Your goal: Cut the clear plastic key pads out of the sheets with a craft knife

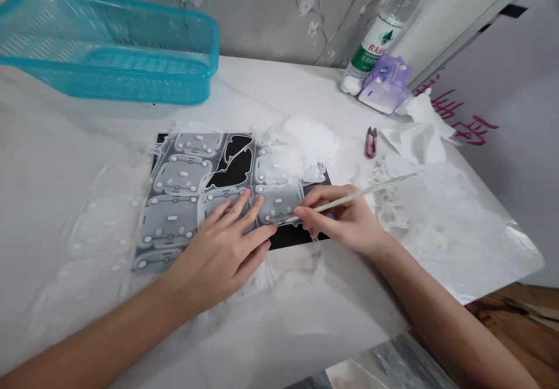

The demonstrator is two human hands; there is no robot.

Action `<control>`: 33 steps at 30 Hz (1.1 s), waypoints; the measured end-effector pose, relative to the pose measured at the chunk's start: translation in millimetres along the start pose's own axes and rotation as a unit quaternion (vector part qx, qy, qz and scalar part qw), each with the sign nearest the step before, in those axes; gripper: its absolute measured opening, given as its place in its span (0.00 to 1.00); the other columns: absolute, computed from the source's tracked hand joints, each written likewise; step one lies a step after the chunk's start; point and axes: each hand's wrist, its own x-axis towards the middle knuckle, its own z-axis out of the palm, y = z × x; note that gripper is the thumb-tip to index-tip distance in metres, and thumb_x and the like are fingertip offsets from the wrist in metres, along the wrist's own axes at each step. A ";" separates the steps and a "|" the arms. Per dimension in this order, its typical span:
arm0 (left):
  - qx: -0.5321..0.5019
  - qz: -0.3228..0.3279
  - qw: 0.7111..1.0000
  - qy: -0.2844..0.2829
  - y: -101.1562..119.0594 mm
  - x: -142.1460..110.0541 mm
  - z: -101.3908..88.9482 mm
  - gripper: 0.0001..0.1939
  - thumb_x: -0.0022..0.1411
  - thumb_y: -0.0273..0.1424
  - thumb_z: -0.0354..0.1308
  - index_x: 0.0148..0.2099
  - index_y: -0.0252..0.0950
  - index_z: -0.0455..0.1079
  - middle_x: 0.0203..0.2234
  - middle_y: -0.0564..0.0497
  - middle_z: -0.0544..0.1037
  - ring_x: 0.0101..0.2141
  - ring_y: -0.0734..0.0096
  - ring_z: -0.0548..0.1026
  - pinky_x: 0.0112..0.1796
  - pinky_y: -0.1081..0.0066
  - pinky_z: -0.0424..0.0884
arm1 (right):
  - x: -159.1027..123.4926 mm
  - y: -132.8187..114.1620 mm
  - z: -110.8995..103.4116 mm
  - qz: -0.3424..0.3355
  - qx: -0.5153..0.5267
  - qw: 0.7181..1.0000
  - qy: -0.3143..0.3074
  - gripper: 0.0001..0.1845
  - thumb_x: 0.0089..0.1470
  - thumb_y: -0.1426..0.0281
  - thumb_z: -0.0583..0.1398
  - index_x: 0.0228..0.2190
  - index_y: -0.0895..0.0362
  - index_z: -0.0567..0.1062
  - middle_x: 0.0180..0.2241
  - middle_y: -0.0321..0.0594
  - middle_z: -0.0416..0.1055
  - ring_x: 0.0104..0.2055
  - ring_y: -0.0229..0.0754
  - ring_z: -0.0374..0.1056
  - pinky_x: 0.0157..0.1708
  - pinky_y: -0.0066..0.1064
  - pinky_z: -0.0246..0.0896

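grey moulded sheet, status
left hand flat on grey moulded sheet; right hand holding slim stick, tip at sheet; white film scraps over far corner

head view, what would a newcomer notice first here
The bright turquoise plastic basket at the top left jumps out first. Next comes the black sheet of grey rounded pieces in the middle, with the left hand spread on it and the right hand pinching a thin pale stick. White filmy scraps heap up to the right.
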 end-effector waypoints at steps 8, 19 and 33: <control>-0.006 -0.004 1.000 0.009 1.4 0.3 0.2 0.15 0.67 0.31 0.46 0.50 0.36 0.70 0.59 0.38 0.65 0.62 0.48 0.55 0.54 0.49 0.62 | -0.7 -1.1 -2.2 -0.068 -0.075 0.994 -0.031 0.10 0.52 0.68 0.62 0.24 0.61 0.74 0.18 0.37 0.70 0.18 0.32 0.63 0.16 0.22 0.57; 0.003 -0.006 1.000 0.009 2.5 0.6 -0.2 0.16 0.67 0.31 0.46 0.50 0.35 0.70 0.58 0.36 0.65 0.61 0.44 0.57 0.53 0.47 0.63 | -1.8 -3.7 -13.4 -0.146 -0.142 0.973 -0.105 0.05 0.54 0.72 0.60 0.28 0.61 0.73 0.21 0.35 0.70 0.20 0.28 0.59 0.18 0.19 0.53; 0.006 -0.008 1.000 0.014 3.3 0.9 1.6 0.17 0.67 0.31 0.45 0.52 0.34 0.70 0.58 0.36 0.65 0.61 0.43 0.57 0.53 0.48 0.62 | -1.7 -7.2 -13.5 -0.054 -0.106 0.991 -0.061 0.10 0.53 0.70 0.61 0.23 0.62 0.72 0.18 0.39 0.69 0.19 0.33 0.64 0.17 0.23 0.55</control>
